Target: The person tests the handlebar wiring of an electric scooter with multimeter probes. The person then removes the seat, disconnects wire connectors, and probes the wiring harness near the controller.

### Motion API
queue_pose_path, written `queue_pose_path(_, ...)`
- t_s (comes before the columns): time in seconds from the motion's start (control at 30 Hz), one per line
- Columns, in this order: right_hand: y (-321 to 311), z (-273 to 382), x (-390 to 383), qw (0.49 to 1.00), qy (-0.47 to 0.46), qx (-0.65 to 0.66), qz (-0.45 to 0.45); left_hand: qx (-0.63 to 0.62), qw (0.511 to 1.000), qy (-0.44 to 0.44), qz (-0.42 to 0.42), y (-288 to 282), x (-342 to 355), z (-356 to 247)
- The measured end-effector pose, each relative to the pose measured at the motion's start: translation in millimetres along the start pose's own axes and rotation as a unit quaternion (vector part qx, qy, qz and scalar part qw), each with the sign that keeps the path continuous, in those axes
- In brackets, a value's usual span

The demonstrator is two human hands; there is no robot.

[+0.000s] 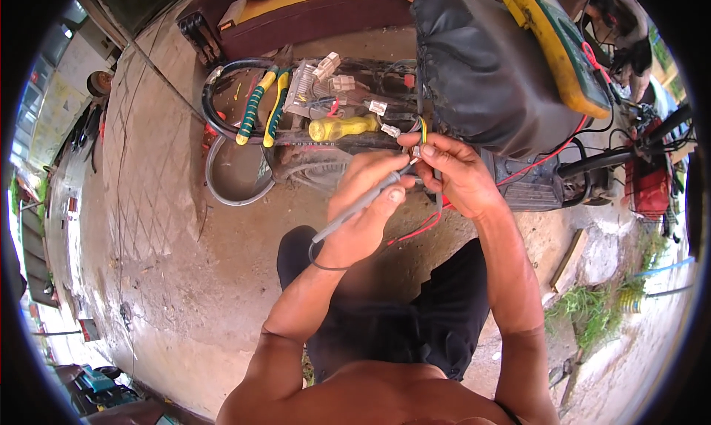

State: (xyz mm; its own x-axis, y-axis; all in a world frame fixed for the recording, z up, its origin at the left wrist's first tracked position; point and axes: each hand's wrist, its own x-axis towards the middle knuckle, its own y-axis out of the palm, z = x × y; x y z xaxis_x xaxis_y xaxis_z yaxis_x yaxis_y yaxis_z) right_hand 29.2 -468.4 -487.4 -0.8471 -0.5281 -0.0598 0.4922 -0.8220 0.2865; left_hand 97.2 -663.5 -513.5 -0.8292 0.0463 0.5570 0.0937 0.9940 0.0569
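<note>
My left hand (363, 203) is closed around a grey test probe (357, 204) held like a pen. A thin dark lead leaves its rear end and loops by the wrist. The probe's tip meets or nearly meets a small pale wire connector (416, 152), which my right hand (463, 169) pinches between thumb and fingers. Yellow and dark wires (424, 128) run up from that connector to the two-wheeler's frame. Loose white connectors (378, 107) hang just beyond my hands. A red lead (511, 177) passes behind my right wrist, and a red end shows below the hands.
A yellow multimeter (574, 62) rests on the black seat (489, 62). Two pairs of green-and-yellow pliers (255, 108), a yellow-handled tool (344, 127) and a finned metal unit (300, 89) lie on the frame. A dark red padded seat (296, 25) stands behind; grass (589, 310) grows at right.
</note>
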Motion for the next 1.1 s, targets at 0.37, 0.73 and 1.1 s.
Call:
queue_pose_path(0.37, 13, -5, -2, 0.998, -0.006, -0.044, -0.039, -0.045, 0.991, -0.121, -0.044, 6, 3, -5)
queue_pose_path(0.73, 14, -8, -4, 0.997, -0.005, -0.049, -0.064, -0.093, 0.986, -0.12, -0.07, 9, 1, -3)
queue_pose_path(1.1, 14, -8, -1, 0.997, -0.007, -0.053, -0.058, -0.086, 0.986, -0.122, -0.076, 11, 2, -6)
